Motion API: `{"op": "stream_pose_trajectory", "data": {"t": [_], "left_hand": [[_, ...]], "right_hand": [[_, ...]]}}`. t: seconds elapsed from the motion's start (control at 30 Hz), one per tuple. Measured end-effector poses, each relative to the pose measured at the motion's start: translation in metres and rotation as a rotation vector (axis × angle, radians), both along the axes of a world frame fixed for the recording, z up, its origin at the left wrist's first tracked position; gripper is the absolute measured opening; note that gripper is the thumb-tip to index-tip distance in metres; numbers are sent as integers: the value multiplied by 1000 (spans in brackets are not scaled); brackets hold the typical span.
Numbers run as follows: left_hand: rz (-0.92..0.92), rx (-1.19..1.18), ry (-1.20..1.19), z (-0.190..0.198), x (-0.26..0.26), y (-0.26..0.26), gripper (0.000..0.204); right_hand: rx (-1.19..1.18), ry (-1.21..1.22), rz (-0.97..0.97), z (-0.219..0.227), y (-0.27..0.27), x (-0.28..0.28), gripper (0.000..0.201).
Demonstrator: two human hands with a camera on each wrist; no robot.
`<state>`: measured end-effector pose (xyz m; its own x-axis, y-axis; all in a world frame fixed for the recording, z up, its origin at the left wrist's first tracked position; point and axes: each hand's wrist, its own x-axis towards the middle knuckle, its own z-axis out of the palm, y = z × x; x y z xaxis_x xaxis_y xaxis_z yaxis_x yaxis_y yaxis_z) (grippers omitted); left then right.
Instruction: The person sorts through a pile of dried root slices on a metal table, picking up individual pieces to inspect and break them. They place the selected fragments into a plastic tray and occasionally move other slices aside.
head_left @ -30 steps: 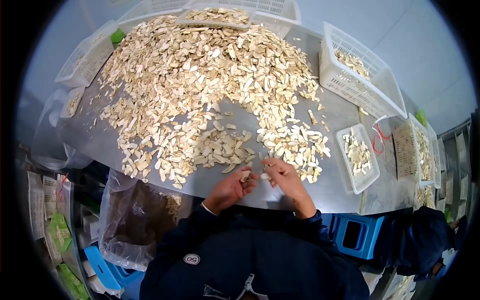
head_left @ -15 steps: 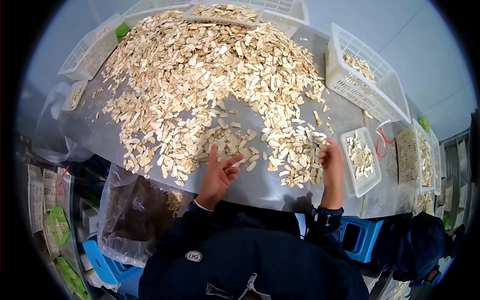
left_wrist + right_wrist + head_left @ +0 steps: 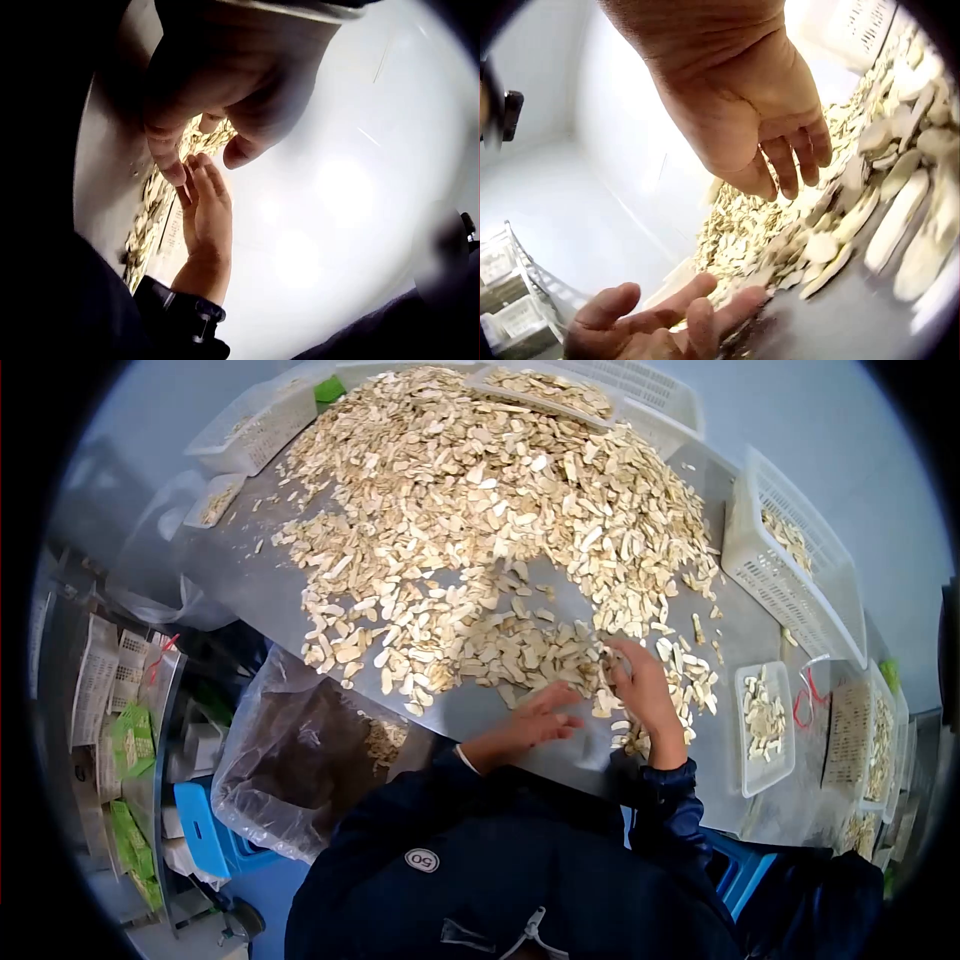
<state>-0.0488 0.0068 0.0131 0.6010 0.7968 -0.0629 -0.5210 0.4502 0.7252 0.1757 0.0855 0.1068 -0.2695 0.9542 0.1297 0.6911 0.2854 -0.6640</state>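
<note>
Pale, dried-looking slices (image 3: 450,480) lie in a broad heap over the metal table, with a smaller cluster (image 3: 525,650) close to the person. At that cluster's near edge the left hand (image 3: 535,722) stretches out, fingers loosely extended. The right hand (image 3: 645,690) reaches over the cluster's right end, its fingertips at the slices. In the right wrist view the right hand (image 3: 742,112) hangs with slightly bent fingers above the slices, and nothing shows in its palm. Below it, the left hand (image 3: 660,322) has its fingers spread. The left wrist view shows both hands close together.
A small white tray (image 3: 742,760) holding slices stands on the right, near a red cord (image 3: 803,705). White perforated baskets (image 3: 750,560) line the table's far and right sides. Below the left front edge is a plastic-lined bin (image 3: 265,780), beside a blue stool (image 3: 200,830).
The right hand went out to the right beside the small tray, then came back left to the near cluster. The left hand turned from pointing up to reaching rightward. The head view shifted.
</note>
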Motion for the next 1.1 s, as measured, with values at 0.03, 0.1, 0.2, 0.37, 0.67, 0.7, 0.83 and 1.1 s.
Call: {"op": "stream_pose_trajectory", "data": {"t": [0.03,0.1,0.2,0.37,0.67,0.7,0.83,1.1], "left_hand": [[55,60,-13,-2,-4,3,65],[194,-92,6,3,-16,9,63],[385,-199,20,13,-37,20,60],[427,-187,-15,17,-50,22,45],[-122,-262,-179,14,-7,1,36],[-175,-258,-176,12,-5,1,36],[-289,-270,-221,2,-1,-1,35],[-238,-288,-210,0,-3,-3,33]], "right_hand": [[42,-77,-32,-1,2,7,32],[20,-122,-60,-3,3,17,31],[30,-112,-57,-12,6,24,26],[48,-87,35,-8,12,4,19],[304,-204,141,-31,25,-21,23],[295,-208,150,-30,25,-21,24],[194,-189,98,-34,25,-12,23],[179,-64,241,-20,7,-37,24]]}}
